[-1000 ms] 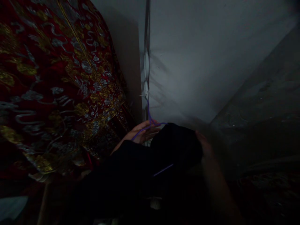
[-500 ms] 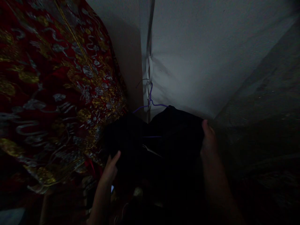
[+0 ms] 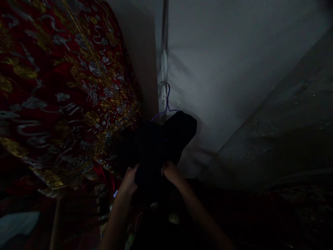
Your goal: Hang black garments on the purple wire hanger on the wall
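A dark garment (image 3: pixel 153 146), nearly black in the dim light, hangs on a purple hanger (image 3: pixel 168 100) in front of me. The hanger's hook goes over a white ring-like fitting (image 3: pixel 163 69) near the wall corner. With fingers curled, my left hand (image 3: pixel 130 178) grips the garment's left edge at the lower part. Opposite it, my right hand (image 3: pixel 170 172) is closed on the right edge, its fingertips partly hidden by the cloth. Most of the hanger's body is under the fabric, and the garment's lower part is lost in darkness.
A red cloth (image 3: pixel 59 93) with gold and silver embroidery fills the left side, close to my left hand. Behind the garment is a pale wall (image 3: pixel 223 62), with a darker slanted surface (image 3: pixel 281 132) at right. Dim objects lie below, including a wooden post (image 3: pixel 56 222).
My right hand has moved left and inward from the garment's far right shoulder. The two hands are closer together, and the garment's right side has drawn in and narrowed.
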{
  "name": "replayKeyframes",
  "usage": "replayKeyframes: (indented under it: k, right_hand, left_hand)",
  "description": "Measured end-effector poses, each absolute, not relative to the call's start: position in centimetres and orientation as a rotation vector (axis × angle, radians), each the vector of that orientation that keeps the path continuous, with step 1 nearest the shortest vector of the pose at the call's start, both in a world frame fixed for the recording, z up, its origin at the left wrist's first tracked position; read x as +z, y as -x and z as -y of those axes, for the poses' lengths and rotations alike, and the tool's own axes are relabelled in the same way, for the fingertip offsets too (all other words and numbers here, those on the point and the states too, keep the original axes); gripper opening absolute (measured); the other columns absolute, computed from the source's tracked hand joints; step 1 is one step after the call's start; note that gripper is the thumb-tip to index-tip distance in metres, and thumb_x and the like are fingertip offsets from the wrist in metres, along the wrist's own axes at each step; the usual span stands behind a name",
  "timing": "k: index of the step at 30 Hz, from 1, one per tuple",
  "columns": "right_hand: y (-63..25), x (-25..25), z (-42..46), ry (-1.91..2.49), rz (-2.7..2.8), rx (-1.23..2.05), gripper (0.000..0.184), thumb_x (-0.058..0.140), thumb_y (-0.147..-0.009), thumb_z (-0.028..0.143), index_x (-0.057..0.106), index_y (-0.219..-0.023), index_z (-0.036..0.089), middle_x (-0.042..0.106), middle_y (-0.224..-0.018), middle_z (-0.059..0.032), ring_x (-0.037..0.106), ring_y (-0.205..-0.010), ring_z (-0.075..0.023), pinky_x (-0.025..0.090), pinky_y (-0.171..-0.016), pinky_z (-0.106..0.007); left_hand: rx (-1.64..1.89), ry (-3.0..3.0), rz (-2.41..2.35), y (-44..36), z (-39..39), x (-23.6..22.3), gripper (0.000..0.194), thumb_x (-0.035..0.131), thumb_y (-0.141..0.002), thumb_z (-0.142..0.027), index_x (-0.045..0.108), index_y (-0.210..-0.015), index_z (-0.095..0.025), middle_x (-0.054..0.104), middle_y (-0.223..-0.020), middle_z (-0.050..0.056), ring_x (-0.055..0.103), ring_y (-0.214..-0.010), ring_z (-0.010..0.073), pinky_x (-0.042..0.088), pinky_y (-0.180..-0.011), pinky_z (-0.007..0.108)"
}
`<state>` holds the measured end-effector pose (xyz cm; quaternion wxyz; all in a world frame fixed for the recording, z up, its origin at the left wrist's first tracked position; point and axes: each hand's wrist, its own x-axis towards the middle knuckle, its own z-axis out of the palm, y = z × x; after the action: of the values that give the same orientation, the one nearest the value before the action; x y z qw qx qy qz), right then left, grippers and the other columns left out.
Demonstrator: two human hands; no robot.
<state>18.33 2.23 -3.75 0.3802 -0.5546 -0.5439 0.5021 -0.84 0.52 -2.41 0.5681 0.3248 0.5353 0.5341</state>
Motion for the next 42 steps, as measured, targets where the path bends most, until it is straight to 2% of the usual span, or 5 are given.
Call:
replayKeyframes:
  k: [9, 15, 22, 30, 42]
  right_hand:
    - [-21.2, -7.8, -0.6, 1.523, 1.324, 1.539, 0.046, 0.049, -0.093, 0.048, 0.055, -0.058, 0.018, 0.054, -0.045, 0.0007, 0.047, -0.039, -0.0112, 0.035, -0.042, -0.023]
    - [-22.9, -7.6, 3.8, 1.491, 1.221, 1.419, 0.054, 0.054, -0.08, 0.068, 0.048, -0.053, 0.022, 0.046, -0.046, 0.0023, 0.044, -0.045, -0.0121, 0.034, -0.047, -0.026]
    - [-23.4, -4.9, 6.6, 1.312, 1.326, 1.338, 0.057, 0.049, -0.086, 0.073, 0.057, -0.065, 0.021, 0.051, -0.055, 0.0005, 0.047, -0.051, -0.0138, 0.036, -0.05, -0.026]
    - [-24.3, -2.5, 5.0, 1.272, 1.359, 1.511, 0.048, 0.054, -0.085, 0.062, 0.058, -0.06, 0.02, 0.049, -0.042, 0.0022, 0.043, -0.04, -0.0113, 0.033, -0.045, -0.024]
    - [-21.9, 11.5, -2.6, 0.883, 1.181, 1.213, 0.048, 0.062, -0.08, 0.064, 0.057, -0.065, 0.019, 0.052, -0.045, 0.0036, 0.04, -0.037, -0.0062, 0.027, -0.038, -0.019]
  left_hand:
    - [1.952, -0.876, -1.676, 0.5, 2.5, -2.1, 0.052, 0.078, -0.079, -0.038, 0.053, -0.124, -0.027, 0.059, -0.124, 0.004, 0.058, -0.12, 0.0205, 0.043, -0.108, 0.037]
    - [1.521, -1.718, -1.479, -6.4, 7.2, -5.2, 0.014, 0.063, -0.091, -0.026, 0.062, -0.105, -0.023, 0.058, -0.111, 0.007, 0.056, -0.111, 0.0228, 0.043, -0.101, 0.038]
    - [1.404, -1.512, -1.358, -10.9, 6.9, -7.2, 0.035, 0.059, -0.084, -0.019, 0.054, -0.119, -0.021, 0.061, -0.118, 0.009, 0.059, -0.113, 0.0243, 0.045, -0.1, 0.039]
    - [1.268, -1.633, -1.355, -11.5, 6.5, -7.4, 0.011, 0.053, -0.09, -0.025, 0.053, -0.08, -0.02, 0.059, -0.072, 0.0, 0.057, -0.069, 0.0163, 0.042, -0.067, 0.027]
    - [1.061, -1.807, -1.392, -8.6, 1.6, -8.8, 0.008, 0.056, -0.089, -0.017, 0.057, -0.081, -0.017, 0.061, -0.079, 0.003, 0.058, -0.074, 0.0173, 0.043, -0.07, 0.029]
